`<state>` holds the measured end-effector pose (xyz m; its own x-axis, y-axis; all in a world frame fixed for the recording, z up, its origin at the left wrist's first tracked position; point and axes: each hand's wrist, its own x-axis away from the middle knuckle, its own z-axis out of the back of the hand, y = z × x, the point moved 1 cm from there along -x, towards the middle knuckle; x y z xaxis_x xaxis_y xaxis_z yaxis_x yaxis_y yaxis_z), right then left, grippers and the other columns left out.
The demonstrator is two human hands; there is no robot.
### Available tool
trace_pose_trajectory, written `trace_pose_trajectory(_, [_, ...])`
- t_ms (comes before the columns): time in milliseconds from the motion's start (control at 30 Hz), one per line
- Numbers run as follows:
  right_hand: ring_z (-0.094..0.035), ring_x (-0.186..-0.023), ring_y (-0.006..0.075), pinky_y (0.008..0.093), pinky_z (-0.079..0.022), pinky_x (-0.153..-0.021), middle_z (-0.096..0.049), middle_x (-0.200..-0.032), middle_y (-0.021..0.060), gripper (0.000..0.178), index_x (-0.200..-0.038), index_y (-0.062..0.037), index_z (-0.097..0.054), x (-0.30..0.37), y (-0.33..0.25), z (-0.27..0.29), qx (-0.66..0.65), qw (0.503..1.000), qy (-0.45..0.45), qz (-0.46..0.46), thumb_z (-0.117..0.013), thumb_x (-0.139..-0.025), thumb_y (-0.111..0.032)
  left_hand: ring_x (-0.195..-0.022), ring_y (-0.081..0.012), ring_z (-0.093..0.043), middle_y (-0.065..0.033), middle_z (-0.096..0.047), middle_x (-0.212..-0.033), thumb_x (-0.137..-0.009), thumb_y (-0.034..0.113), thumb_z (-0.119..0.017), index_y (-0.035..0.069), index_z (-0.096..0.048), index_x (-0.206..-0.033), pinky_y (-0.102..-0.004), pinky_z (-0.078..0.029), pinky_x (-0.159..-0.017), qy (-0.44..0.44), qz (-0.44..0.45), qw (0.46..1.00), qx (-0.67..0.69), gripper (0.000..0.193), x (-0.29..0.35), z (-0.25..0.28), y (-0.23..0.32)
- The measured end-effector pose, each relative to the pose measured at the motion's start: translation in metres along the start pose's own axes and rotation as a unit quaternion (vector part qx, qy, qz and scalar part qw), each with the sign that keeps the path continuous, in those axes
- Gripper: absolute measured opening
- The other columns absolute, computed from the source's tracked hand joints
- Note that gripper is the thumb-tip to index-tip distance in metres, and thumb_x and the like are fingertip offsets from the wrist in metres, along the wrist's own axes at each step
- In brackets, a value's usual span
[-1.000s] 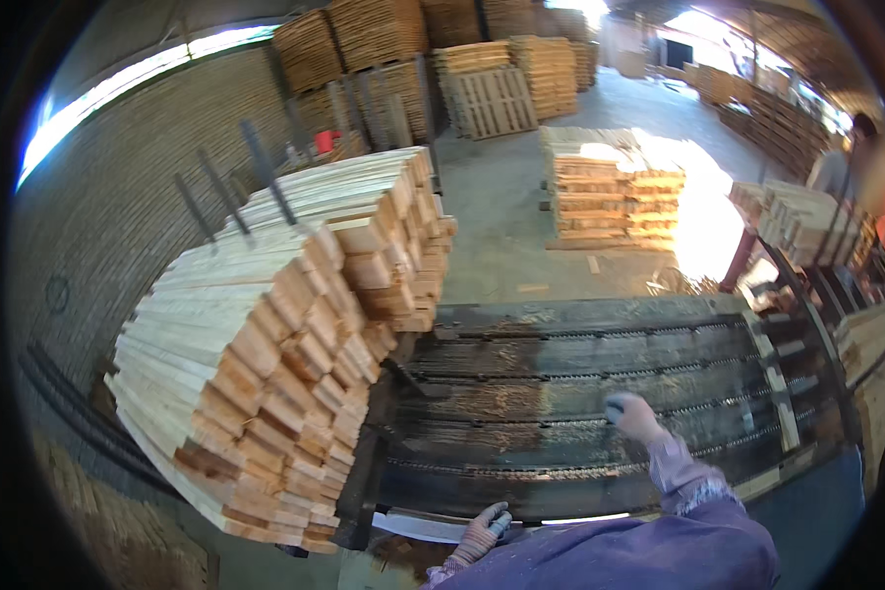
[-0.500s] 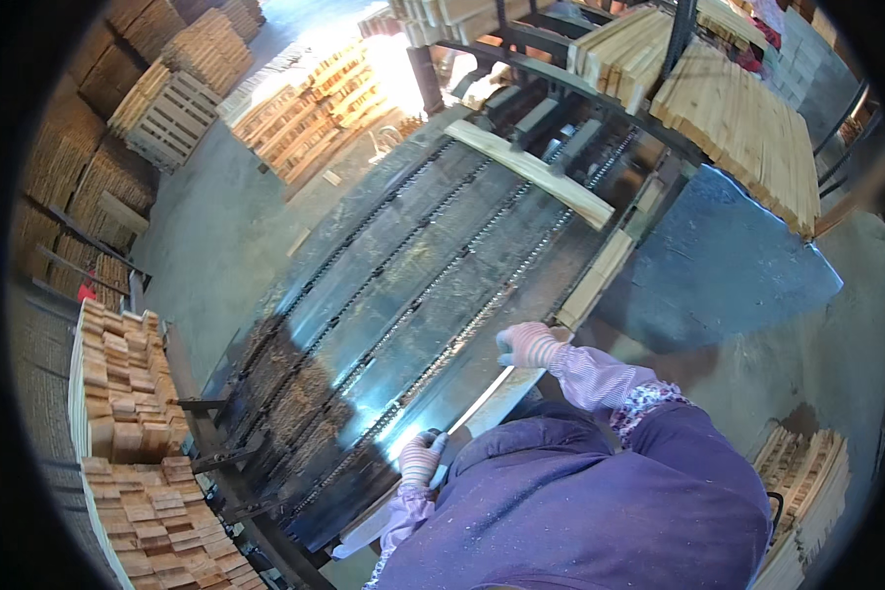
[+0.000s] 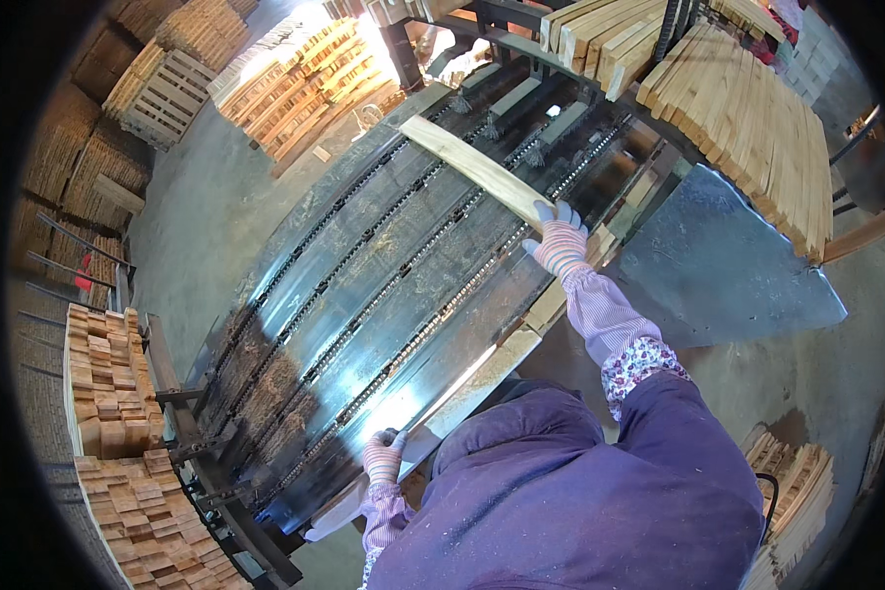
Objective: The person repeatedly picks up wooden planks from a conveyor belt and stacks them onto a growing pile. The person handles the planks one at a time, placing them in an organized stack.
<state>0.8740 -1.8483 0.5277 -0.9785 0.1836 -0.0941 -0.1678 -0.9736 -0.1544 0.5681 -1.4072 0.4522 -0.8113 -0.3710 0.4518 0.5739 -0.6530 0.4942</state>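
A long pale wooden board (image 3: 477, 169) lies across the chain tracks of a dark metal conveyor table (image 3: 393, 265). My right hand (image 3: 563, 244), in a striped knitted glove, reaches over the table to the board's near end. Its fingers are spread, and they touch or almost touch the wood; whether they press on it I cannot tell. Close to my body, my left hand (image 3: 384, 455) rests at the table's near edge in a matching glove. Its fingers look loosely apart, with nothing visible in them.
Upright boards (image 3: 742, 128) stand packed in a rack at the far right. A grey metal sheet (image 3: 723, 261) hangs below them. Stacked lumber (image 3: 152, 506) sits left of the table, and more pallets (image 3: 310, 84) stand behind. Sawdust (image 3: 265, 383) covers the table's left part.
My right hand has moved from the near edge out to the board's end, opening its fingers. The board has shifted left and nearer along the tracks. My left hand stays at the edge.
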Motion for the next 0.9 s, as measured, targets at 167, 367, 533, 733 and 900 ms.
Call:
trace_pose_trajectory(167, [-0.049, -0.137, 0.043, 0.0562, -0.042, -0.109, -0.052, -0.149, 0.0209, 0.084, -0.156, -0.0257, -0.04, -0.017, 0.019, -0.007, -0.028, 0.984, -0.173, -0.023, -0.075, -0.086, -0.054, -0.068, -0.0183, -0.065, -0.0121, -0.072, -0.074, -0.079, 0.034, -0.09, 0.002, -0.076, -0.085, -0.0358, -0.055, -0.072, 0.024, 0.015, 1.0, -0.006, 0.036, 0.002, -0.015, 0.012])
trace_pose_trajectory(367, [-0.067, -0.113, 0.0333, 0.0503, -0.059, -0.082, -0.066, -0.127, 0.0161, 0.063, -0.147, -0.012, -0.05, -0.009, 0.026, -0.05, -0.743, 0.546, -0.359, -0.142, -0.068, -0.098, -0.047, -0.07, -0.0201, -0.067, -0.0115, -0.074, -0.077, -0.08, 0.036, -0.089, 0.003, -0.077, -0.089, -0.037, -0.055, -0.073, 0.014, 0.018, 1.0, 0.008, 0.037, 0.0, -0.029, 0.055])
trace_pose_trajectory(533, [-0.069, -0.098, 0.0299, 0.0452, -0.061, -0.074, -0.069, -0.115, 0.0149, 0.055, -0.14, -0.0048, -0.055, -0.008, 0.019, -0.041, -0.804, 0.376, -0.42, -0.191, -0.067, -0.1, -0.04, -0.071, -0.0209, -0.069, -0.011, -0.075, -0.081, -0.084, 0.035, -0.086, 0.006, -0.077, -0.097, -0.0386, -0.056, -0.072, 0.015, -0.006, 0.999, 0.037, 0.033, 0.0, -0.052, 0.066])
trace_pose_trajectory(733, [-0.067, -0.107, 0.024, 0.0401, -0.059, -0.089, -0.068, -0.121, 0.011, 0.058, -0.145, -0.0004, -0.052, -0.016, -0.019, -0.018, -0.709, 0.605, -0.357, -0.05, -0.072, -0.096, -0.025, -0.091, -0.0145, -0.069, -0.0078, -0.077, -0.099, -0.093, 0.02, -0.08, 0.006, -0.075, -0.112, -0.0313, -0.056, -0.085, -0.042, -0.038, 0.974, 0.218, 0.024, 0.027, -0.058, 0.076])
trace_pose_trajectory(900, [-0.065, -0.111, 0.0174, 0.034, -0.053, -0.099, -0.067, -0.126, 0.0086, 0.058, -0.145, 0.0013, -0.053, -0.005, -0.093, 0.043, -0.742, 0.587, -0.31, 0.099, -0.071, -0.092, -0.014, -0.094, -0.0159, -0.069, -0.0087, -0.077, -0.1, -0.095, 0.024, -0.078, 0.005, -0.074, -0.114, -0.033, -0.056, -0.089, 0.005, -0.037, 0.982, 0.185, 0.027, 0.049, -0.03, 0.053])
